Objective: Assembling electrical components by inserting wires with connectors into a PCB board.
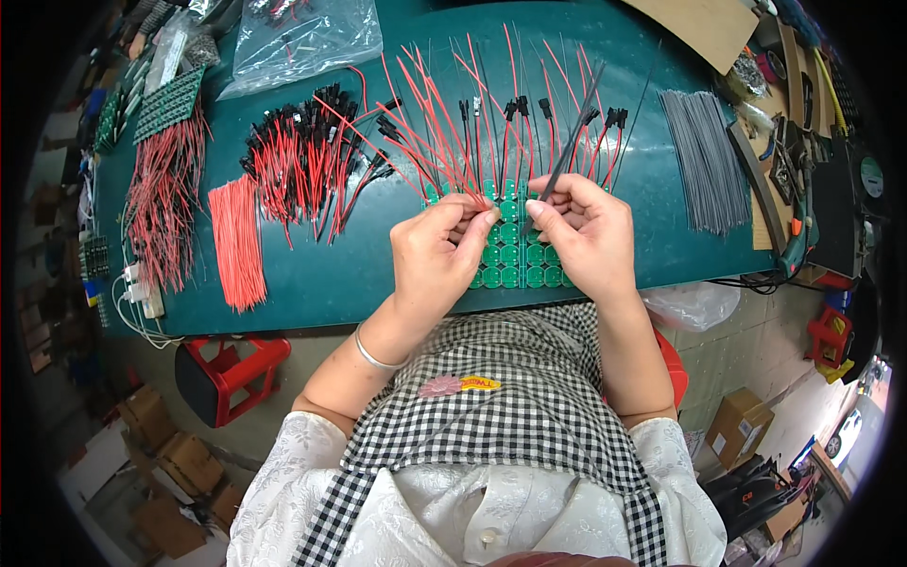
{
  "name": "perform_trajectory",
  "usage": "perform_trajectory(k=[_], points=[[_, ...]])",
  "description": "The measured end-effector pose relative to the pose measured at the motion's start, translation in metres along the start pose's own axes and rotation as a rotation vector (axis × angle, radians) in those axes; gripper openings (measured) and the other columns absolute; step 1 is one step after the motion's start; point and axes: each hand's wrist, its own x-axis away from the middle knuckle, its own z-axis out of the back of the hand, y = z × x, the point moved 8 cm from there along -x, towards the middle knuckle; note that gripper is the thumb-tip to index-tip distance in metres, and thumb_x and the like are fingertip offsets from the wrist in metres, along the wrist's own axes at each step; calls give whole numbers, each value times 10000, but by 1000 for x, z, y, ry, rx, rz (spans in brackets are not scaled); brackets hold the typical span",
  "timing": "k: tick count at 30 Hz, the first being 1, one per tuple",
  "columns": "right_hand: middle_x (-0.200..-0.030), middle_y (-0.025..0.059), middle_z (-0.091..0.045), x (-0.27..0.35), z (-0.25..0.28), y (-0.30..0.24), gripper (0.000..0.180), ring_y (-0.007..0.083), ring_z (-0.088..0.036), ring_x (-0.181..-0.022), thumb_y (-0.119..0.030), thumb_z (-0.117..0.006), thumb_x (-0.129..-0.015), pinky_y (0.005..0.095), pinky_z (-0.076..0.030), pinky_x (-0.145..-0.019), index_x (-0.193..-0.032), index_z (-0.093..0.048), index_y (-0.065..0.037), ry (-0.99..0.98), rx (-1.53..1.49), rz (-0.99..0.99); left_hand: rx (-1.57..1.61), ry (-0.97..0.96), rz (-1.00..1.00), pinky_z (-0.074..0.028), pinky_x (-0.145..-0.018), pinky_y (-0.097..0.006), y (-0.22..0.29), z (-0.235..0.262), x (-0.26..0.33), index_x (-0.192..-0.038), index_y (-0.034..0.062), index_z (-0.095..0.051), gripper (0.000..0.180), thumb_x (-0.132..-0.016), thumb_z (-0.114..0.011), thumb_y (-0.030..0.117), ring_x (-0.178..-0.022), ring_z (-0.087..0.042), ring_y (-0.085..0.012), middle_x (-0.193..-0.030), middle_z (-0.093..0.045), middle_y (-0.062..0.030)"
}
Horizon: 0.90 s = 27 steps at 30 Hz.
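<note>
Your left hand (436, 248) and right hand (578, 227) meet over a green panel (515, 260) of round boards lying at the near edge of the green table (312, 283). Your left fingers are pinched narrow on a red wire (452, 165) right where it meets the panel. Your right hand is closed on a few black wires (578, 128), which slant up and away from the fist. Red and black leads with black plugs fan out from the panel's far side.

Left of your hands lies a heap of red-black plug leads (302, 161), then a bundle of bare red wires (236, 241), and another wired panel (165, 180) further left. A row of grey wires (704, 156) lies well to the right. A clear bag (298, 38) sits at the table's far side, and a red stool (236, 369) stands below the table edge.
</note>
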Motion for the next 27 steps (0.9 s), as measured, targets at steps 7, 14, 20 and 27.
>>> perform_trajectory(k=[7,14,20,27], points=[[-967,86,-680,2,8,1,86,111,-674,-754,16,-744,-877,228,-569,-624,-938,-717,70,-20,-53,55,-79,-23,-15,-553,-592,-224,0,-2,0,-972,-60,-726,91,-885,-730,-31,-672,-689,-84,-818,-737,-76],[-957,84,-679,2,8,-3,90,121,-681,-751,27,-747,-870,223,-575,-638,-943,-727,76,1,-49,71,-189,27,-101,-572,-586,-275,4,-2,0,-1027,-33,-726,193,-837,-756,-16,-662,-728,-177,-838,-745,-150],[-962,95,-698,2,6,4,61,115,-684,-751,38,-736,-874,223,-577,-639,-909,-714,83,8,-61,40,-183,47,-132,-571,-585,-251,13,0,0,-1103,-44,-717,251,-854,-741,-36,-662,-712,-140,-842,-748,-125],[-946,97,-711,2,5,-1,56,104,-681,-724,41,-737,-869,217,-568,-626,-873,-701,83,27,-4,85,55,1,-37,-544,-567,-217,15,2,-1,-1023,-69,-722,133,-898,-721,-23,-656,-680,-89,-851,-745,-84]])
